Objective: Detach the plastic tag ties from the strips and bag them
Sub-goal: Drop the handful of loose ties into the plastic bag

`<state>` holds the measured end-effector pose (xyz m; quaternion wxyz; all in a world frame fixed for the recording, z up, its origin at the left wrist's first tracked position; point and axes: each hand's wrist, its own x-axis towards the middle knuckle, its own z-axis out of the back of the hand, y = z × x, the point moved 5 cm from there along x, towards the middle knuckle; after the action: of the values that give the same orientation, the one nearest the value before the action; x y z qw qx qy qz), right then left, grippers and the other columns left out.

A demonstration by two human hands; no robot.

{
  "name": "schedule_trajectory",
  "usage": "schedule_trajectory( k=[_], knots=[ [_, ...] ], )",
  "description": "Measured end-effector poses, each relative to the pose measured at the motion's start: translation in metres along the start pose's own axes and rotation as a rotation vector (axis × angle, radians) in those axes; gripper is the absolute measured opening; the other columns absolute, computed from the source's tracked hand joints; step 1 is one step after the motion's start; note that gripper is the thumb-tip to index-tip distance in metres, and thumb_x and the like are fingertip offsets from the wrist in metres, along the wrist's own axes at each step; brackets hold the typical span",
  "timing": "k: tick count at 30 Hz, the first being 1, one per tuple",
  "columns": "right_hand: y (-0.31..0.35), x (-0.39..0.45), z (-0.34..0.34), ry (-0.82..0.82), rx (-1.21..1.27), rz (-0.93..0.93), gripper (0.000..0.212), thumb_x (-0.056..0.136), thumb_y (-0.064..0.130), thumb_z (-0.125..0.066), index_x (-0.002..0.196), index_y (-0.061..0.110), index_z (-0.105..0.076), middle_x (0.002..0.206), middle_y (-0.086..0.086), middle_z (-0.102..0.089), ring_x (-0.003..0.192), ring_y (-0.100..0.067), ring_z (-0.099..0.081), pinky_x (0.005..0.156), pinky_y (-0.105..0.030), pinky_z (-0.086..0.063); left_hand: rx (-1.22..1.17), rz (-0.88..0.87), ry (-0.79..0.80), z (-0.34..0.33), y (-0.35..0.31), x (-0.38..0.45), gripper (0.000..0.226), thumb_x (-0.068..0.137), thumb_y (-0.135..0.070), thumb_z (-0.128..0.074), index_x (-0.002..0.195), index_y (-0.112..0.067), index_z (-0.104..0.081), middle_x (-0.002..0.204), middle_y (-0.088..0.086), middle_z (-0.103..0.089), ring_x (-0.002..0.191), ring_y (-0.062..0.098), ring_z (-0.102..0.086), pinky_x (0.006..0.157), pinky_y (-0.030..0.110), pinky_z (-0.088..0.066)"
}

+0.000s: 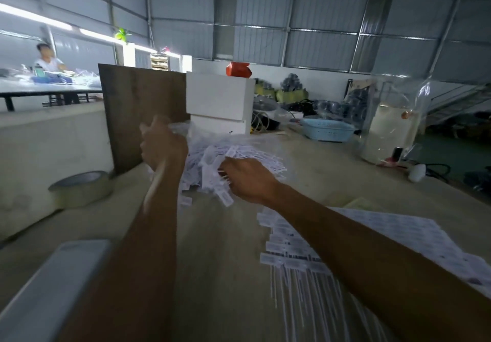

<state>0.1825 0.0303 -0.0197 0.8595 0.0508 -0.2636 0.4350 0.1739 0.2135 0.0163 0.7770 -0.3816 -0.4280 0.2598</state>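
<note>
L hand (163, 146) blurred; grip can't tell.

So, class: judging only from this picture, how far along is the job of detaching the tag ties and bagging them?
Done: a pile of loose ties lies on the table. In hand: the left hand seems to hold a clear bag at the pile, though blur hides its grip; the right hand gathers ties. Left: undetached strips lie nearer, under the right arm.

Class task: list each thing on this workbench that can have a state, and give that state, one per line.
Left hand: raised, gripping clear plastic.
Right hand: curled into loose tag ties.
Tag strips: undetached, stacked flat.
Tape roll: lying flat.
Blue basket: upright.
</note>
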Motion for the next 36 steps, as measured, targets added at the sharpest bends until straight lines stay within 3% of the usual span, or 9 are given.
schedule_trajectory(
  k=[3,6,8,12,19,24,28,32,36],
  knots=[
    [-0.034,0.003,-0.023,0.139,-0.164,-0.142,0.056,0.086,0.009,-0.056,0.140,0.014,-0.041,0.125,-0.018,-0.062,0.102,-0.037,-0.064,0.073,-0.038,-0.046,-0.049,0.007,-0.047,0.006,-0.007,0.002,0.019,0.089,-0.009,-0.066,0.108,-0.010,-0.066,0.121,0.016,-0.056,0.100,0.038,-0.063,0.077,0.039,-0.048],
    [-0.055,0.024,-0.022,0.111,-0.132,-0.331,0.053,0.093,0.020,-0.053,0.142,0.012,-0.036,0.127,-0.018,-0.056,0.110,-0.039,-0.059,0.079,-0.041,-0.047,-0.107,0.018,-0.082,0.014,-0.014,0.001,0.017,0.092,-0.009,-0.064,0.108,-0.010,-0.069,0.124,0.015,-0.056,0.100,0.033,-0.063,0.074,0.032,-0.042],
    [-0.047,0.044,-0.029,0.144,-0.097,-0.307,0.057,0.095,0.026,-0.056,0.145,0.009,-0.033,0.134,-0.021,-0.046,0.119,-0.043,-0.049,0.090,-0.048,-0.045,-0.137,-0.002,-0.098,0.019,-0.020,0.001,0.020,0.091,-0.009,-0.062,0.111,-0.012,-0.068,0.128,0.015,-0.054,0.100,0.033,-0.063,0.074,0.031,-0.042],
    [-0.018,0.067,-0.060,0.498,-0.127,-0.185,0.089,0.089,0.054,-0.062,0.156,0.016,-0.015,0.154,-0.021,-0.022,0.139,-0.043,-0.023,0.108,-0.061,-0.029,-0.184,-0.044,-0.148,0.029,-0.028,0.005,0.025,0.093,-0.013,-0.064,0.117,-0.013,-0.066,0.137,0.015,-0.052,0.109,0.029,-0.063,0.077,0.026,-0.042],
    [-0.021,0.016,0.000,0.358,-0.057,-0.058,0.081,0.092,0.037,-0.067,0.156,0.017,-0.023,0.156,-0.013,-0.026,0.142,-0.032,-0.023,0.115,-0.044,-0.027,-0.242,-0.054,-0.197,0.035,-0.030,0.009,0.030,0.097,-0.017,-0.055,0.125,-0.018,-0.066,0.142,0.010,-0.052,0.116,0.023,-0.061,0.093,0.031,-0.053],
    [-0.016,-0.105,0.060,0.169,0.055,0.038,0.031,0.102,0.026,-0.052,0.131,0.019,-0.061,0.125,-0.003,-0.059,0.110,-0.017,-0.058,0.088,-0.033,-0.050,-0.241,-0.149,-0.281,0.048,-0.043,-0.002,0.034,0.083,-0.019,-0.044,0.104,-0.016,-0.070,0.125,0.005,-0.062,0.121,0.024,-0.052,0.103,0.038,-0.040],
    [-0.059,-0.207,0.105,0.199,0.106,-0.270,0.024,0.099,0.035,-0.051,0.110,0.029,-0.071,0.103,0.016,-0.067,0.081,0.011,-0.059,0.070,-0.015,-0.046,-0.193,-0.270,-0.280,0.051,-0.067,-0.014,0.032,0.087,-0.023,-0.042,0.100,-0.014,-0.069,0.120,0.007,-0.063,0.120,0.027,-0.050,0.104,0.039,-0.030],
    [-0.105,-0.269,0.130,0.118,0.188,-0.542,0.020,0.093,0.019,-0.064,0.098,0.038,-0.068,0.100,0.014,-0.072,0.080,0.005,-0.066,0.067,-0.013,-0.051,-0.276,-0.471,-0.103,0.041,-0.097,-0.026,0.030,0.089,-0.020,-0.046,0.096,-0.017,-0.075,0.101,0.005,-0.074,0.094,0.025,-0.066,0.089,0.039,-0.052],
    [-0.115,-0.297,0.120,0.071,0.254,-0.615,0.023,0.092,0.024,-0.066,0.097,0.046,-0.066,0.097,0.028,-0.068,0.088,0.005,-0.065,0.073,-0.015,-0.052,-0.377,-0.655,0.377,-0.003,-0.133,-0.082,0.025,0.091,-0.003,-0.056,0.091,-0.017,-0.077,0.084,-0.003,-0.073,0.075,0.012,-0.068,0.083,0.032,-0.057]
  ],
)
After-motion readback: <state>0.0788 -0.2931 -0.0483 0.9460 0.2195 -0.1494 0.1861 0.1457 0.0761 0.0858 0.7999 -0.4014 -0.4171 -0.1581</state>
